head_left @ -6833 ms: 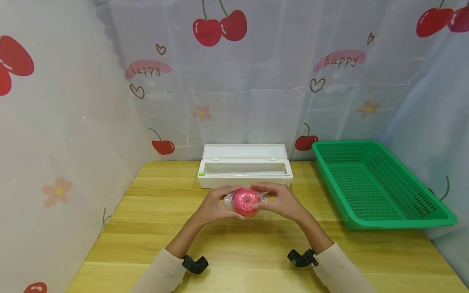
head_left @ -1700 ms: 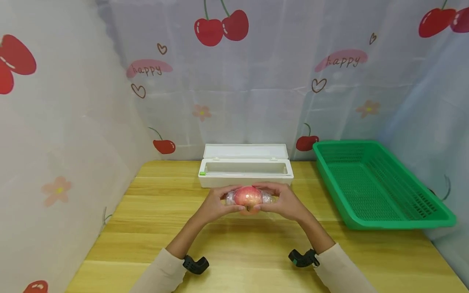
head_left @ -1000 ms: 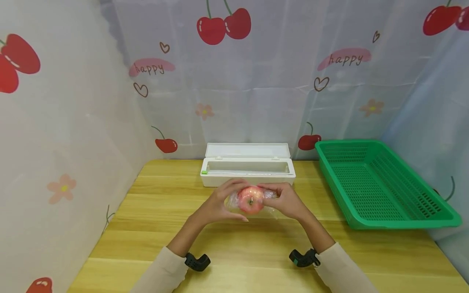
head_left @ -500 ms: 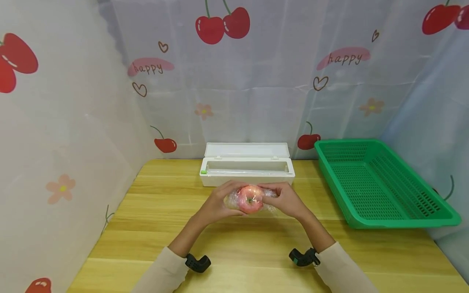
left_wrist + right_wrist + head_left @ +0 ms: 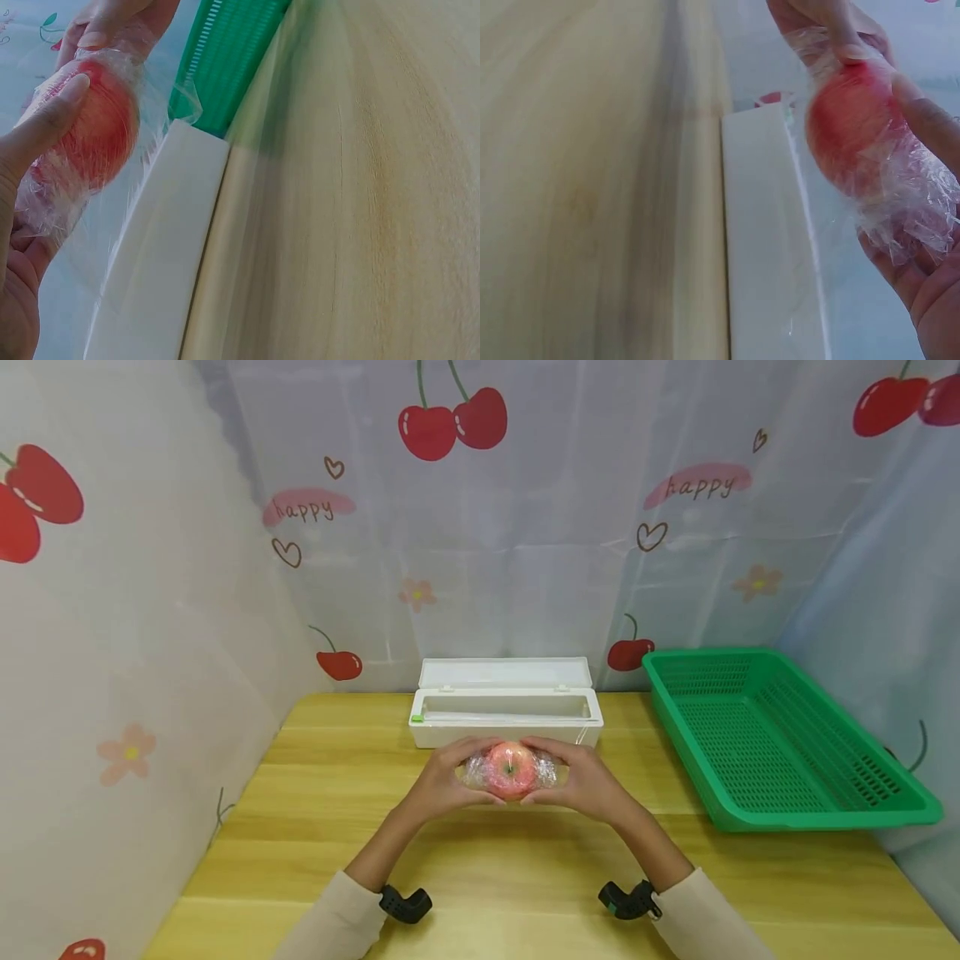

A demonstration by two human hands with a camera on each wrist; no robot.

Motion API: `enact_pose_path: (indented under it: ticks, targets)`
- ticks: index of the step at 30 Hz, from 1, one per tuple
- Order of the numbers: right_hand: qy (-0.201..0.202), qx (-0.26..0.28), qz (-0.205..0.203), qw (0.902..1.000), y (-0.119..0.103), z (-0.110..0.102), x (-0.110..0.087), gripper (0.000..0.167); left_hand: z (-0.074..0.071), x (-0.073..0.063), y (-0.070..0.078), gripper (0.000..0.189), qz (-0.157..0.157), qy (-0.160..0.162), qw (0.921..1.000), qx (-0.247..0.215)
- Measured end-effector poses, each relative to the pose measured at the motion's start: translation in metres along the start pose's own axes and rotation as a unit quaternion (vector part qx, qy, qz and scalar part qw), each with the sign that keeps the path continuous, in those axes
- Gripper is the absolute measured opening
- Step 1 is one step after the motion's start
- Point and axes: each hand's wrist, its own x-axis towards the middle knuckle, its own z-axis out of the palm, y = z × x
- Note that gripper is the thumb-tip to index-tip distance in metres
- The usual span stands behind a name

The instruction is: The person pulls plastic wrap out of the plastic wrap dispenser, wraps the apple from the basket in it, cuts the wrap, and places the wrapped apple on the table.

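Note:
A red apple (image 5: 510, 770) wrapped in clear plastic film is held up between both hands, in front of the white box. My left hand (image 5: 447, 783) grips its left side, thumb below and fingers above. From the right, my right hand (image 5: 583, 783) holds it the same way. Crumpled plastic film (image 5: 474, 770) bunches out at both sides of the apple, inside the palms. In the left wrist view the apple (image 5: 105, 124) has a thumb pressed on its film. The right wrist view shows the bunched film (image 5: 911, 195) by my right palm.
Behind the hands stands a white film dispenser box (image 5: 506, 733) with its lid (image 5: 505, 672) raised and a green slider (image 5: 417, 718) at its left end. A green plastic basket (image 5: 678, 760) sits at the right of the wooden table (image 5: 315, 827). A printed curtain (image 5: 525, 568) surrounds the table.
The apple has been turned several ways between the hands and now faces with its stem hollow forward. My right thumb has moved from the apple's front down to its lower edge.

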Motion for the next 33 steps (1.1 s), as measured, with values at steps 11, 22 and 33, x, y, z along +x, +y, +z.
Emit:
enact_pose_path:
  ticks: [11, 22, 33]
  targets:
    - [0.008, -0.013, 0.019, 0.9997, 0.008, 0.012, -0.003, 0.075, 0.003, -0.008, -0.006, 0.079, -0.094, -0.016, 0.9953, -0.018]
    - [-0.015, 0.003, 0.049, 0.9987, 0.013, 0.013, -0.001, 0.075, 0.005, -0.009, -0.012, 0.076, -0.121, -0.044, 0.9915, 0.02]
    - [-0.031, -0.006, 0.072, 0.9969, 0.023, 0.017, 0.003, 0.074, 0.004, -0.008, -0.017, 0.079, -0.112, -0.065, 0.9869, 0.096]
